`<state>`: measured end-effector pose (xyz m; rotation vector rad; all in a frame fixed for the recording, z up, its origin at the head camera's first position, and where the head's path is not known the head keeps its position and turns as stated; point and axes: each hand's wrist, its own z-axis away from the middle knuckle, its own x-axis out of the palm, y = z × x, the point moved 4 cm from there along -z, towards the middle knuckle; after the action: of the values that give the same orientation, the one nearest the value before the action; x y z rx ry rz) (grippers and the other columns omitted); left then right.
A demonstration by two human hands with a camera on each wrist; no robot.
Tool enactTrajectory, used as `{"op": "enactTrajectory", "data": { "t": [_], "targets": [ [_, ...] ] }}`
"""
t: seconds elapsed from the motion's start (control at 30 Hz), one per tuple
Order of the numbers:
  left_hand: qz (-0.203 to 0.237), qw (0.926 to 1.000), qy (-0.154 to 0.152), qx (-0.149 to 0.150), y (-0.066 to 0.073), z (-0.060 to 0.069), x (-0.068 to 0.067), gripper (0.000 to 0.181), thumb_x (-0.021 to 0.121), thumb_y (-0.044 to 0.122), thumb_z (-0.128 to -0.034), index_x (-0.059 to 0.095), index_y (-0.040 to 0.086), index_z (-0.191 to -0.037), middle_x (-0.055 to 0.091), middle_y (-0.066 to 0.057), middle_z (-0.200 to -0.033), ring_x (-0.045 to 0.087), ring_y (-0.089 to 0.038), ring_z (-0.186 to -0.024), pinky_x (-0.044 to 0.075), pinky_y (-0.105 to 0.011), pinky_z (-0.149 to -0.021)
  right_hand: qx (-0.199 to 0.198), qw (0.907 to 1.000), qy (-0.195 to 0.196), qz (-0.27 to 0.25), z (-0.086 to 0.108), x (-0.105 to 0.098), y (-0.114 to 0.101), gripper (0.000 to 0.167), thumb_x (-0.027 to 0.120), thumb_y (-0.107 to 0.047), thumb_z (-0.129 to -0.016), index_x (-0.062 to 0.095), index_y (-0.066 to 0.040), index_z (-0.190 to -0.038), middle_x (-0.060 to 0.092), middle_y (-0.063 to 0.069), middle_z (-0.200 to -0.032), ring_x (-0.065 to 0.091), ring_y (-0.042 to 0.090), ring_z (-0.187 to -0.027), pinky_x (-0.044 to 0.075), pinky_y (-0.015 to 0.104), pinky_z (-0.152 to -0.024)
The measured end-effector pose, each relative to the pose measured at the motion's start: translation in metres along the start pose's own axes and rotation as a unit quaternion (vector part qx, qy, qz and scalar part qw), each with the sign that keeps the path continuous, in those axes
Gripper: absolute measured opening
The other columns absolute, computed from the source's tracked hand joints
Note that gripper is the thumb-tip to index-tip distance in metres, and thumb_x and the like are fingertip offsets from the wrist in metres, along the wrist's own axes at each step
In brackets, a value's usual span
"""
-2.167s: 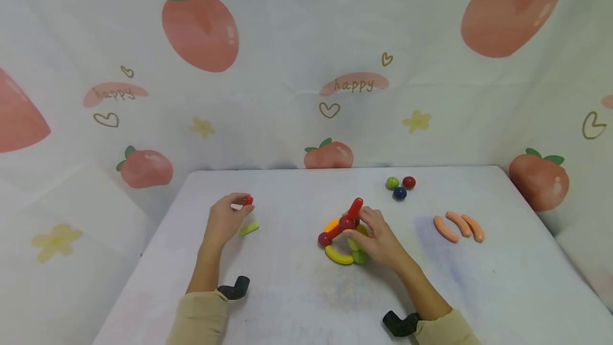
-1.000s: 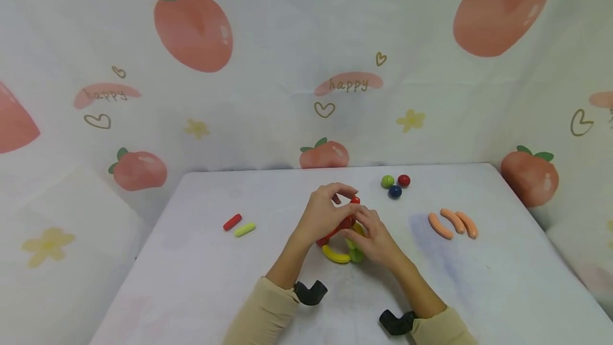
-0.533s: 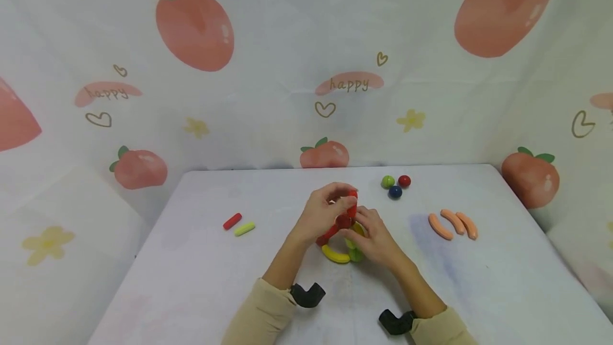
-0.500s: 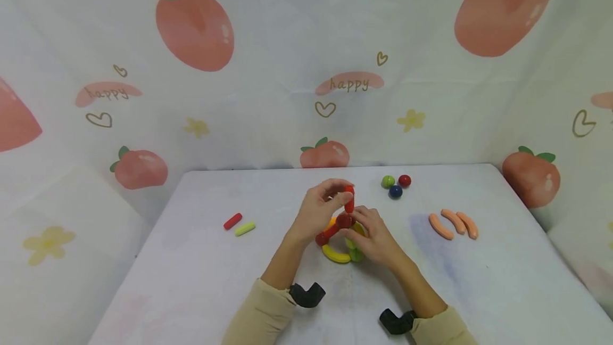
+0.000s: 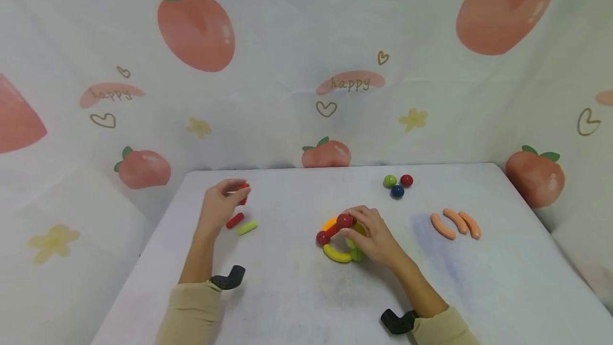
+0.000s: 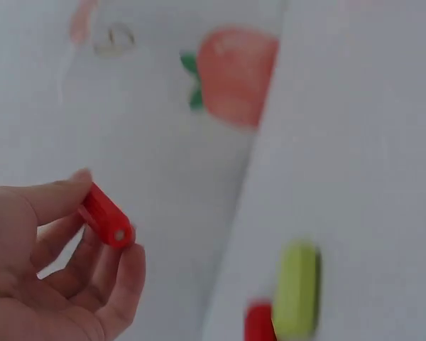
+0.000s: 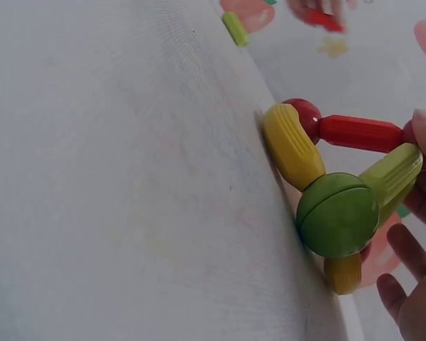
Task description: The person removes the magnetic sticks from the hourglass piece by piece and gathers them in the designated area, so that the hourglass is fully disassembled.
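My left hand [image 5: 219,205] pinches glossy red rod [image 6: 108,219] | right hand [image 5: 375,236] grips multicoloured ball-and-rod frame [image 5: 333,230] | likely mid-build; next wants gentle placing

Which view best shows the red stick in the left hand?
The left wrist view: the red stick is close up, its end face visible. Head shows it small, partly hidden; right wrist, blurred near the top.

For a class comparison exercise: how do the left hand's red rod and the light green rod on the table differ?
The red rod is pinched in the left hand; the light green rod lies on the table. The red rod is vivid red, the light green rod yellowish green. Both are straight.
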<state>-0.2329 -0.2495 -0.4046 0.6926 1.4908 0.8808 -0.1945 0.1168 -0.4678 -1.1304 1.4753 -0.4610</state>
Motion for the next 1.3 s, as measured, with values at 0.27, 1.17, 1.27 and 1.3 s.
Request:
{"op": "enactTrajectory", "data": {
  "t": [0.27,1.17,1.27,1.3],
  "targets": [
    [-0.083,0.9915,0.012,-0.100,-0.075,-0.009,-0.027,0.045,0.061,0.022,-0.1005,0.055,0.007,-0.142,0.063,-0.021,-0.139,0.060,-0.037,-0.127,0.051,-0.051,-0.108,0.003,1.0000,-0.003,-0.001,0.000,-0.001,0.001,0.033,0.074,-0.034,-0.093,0.069,-0.026,-0.125,0.065,-0.008,-0.124,0.047,0.016,-0.112,0.045,0.040,-0.093],
    [-0.028,0.9607,-0.262,0.088,0.042,0.028,0.158,0.035,0.080,0.032,-0.0859,0.072,0.024,-0.119,0.071,0.002,-0.117,0.058,-0.023,-0.108,0.057,-0.035,-0.078,0.014,0.9921,0.005,0.125,-0.001,-0.002,-0.026,0.055,0.083,-0.026,-0.086,0.064,-0.017,-0.136,0.061,-0.003,-0.104,0.049,0.014,-0.099,0.051,0.027,-0.083],
    [-0.013,0.9577,-0.270,0.100,0.044,0.031,0.170,0.032,0.082,0.030,-0.0853,0.073,0.026,-0.115,0.071,0.004,-0.114,0.058,-0.021,-0.106,0.057,-0.031,-0.076,0.001,0.9907,0.009,0.136,-0.001,-0.001,-0.028,0.050,0.083,-0.024,-0.086,0.066,-0.017,-0.132,0.062,-0.005,-0.099,0.050,0.011,-0.093,0.050,0.023,-0.078],
    [-0.009,0.9563,-0.272,0.107,0.044,0.032,0.172,0.032,0.081,0.029,-0.0855,0.072,0.026,-0.116,0.072,0.005,-0.114,0.058,-0.020,-0.106,0.057,-0.030,-0.078,0.001,0.9903,0.008,0.139,-0.001,-0.001,-0.028,0.048,0.083,-0.024,-0.086,0.066,-0.018,-0.131,0.063,-0.006,-0.099,0.050,0.010,-0.093,0.051,0.022,-0.079]
  ]
}}
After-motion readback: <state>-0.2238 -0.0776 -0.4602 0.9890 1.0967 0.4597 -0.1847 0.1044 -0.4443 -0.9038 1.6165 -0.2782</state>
